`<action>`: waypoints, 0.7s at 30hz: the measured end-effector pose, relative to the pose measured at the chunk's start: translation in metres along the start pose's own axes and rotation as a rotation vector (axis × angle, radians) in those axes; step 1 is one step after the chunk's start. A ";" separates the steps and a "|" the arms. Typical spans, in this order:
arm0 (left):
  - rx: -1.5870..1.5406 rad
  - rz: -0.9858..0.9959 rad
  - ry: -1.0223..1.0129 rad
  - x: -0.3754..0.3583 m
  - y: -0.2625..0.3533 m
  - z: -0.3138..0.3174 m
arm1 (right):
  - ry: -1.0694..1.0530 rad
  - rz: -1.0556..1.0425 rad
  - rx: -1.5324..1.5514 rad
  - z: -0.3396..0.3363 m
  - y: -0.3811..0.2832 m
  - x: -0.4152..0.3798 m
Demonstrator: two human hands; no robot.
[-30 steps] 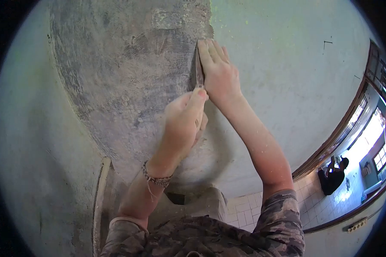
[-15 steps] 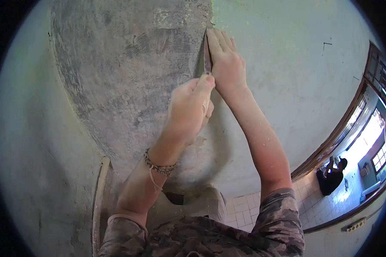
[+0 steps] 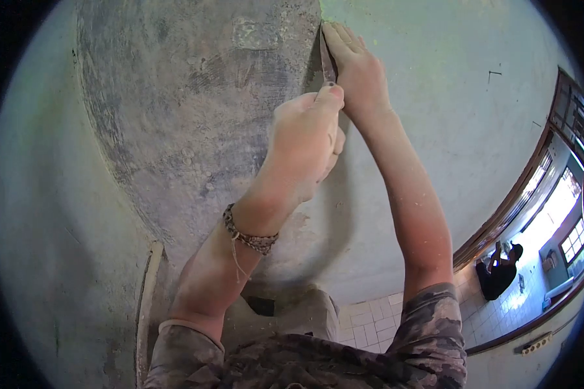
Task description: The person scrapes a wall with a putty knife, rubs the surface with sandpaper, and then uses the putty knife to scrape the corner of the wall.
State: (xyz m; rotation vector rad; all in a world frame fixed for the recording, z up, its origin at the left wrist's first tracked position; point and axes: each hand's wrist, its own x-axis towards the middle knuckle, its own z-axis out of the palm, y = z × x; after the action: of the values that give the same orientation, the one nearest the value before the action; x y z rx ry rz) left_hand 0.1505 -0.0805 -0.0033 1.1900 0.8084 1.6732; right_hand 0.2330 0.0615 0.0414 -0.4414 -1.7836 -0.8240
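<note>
My left hand, with a braided bracelet at its wrist, is wrapped round the handle of a scraper. The scraper's thin metal blade points up and stands edge-on at the border between bare grey plaster and pale green paint. Just right of the blade, my right hand lies with its fingers stretched out and close together, the fingertips beside the blade's upper end. Most of the handle is hidden in my left hand.
A person in dark clothes sits on the tiled floor at the right, beyond a wooden frame. A power strip is at the lower right. A pale vertical strip stands at the lower left.
Both hands and the scraper have moved up and slightly right along the paint's edge. My left hand still grips the handle, and the right fingers remain stretched beside the blade.
</note>
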 end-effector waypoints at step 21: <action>-0.125 -0.060 -0.026 -0.015 -0.013 0.030 | -0.155 -0.044 0.134 -0.031 0.001 -0.017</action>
State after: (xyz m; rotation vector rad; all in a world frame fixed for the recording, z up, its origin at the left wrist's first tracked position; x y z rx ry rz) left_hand 0.1846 -0.0892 -0.0106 1.0891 0.7067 1.6315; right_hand 0.2605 0.0413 0.0319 -0.3874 -1.9847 -0.7109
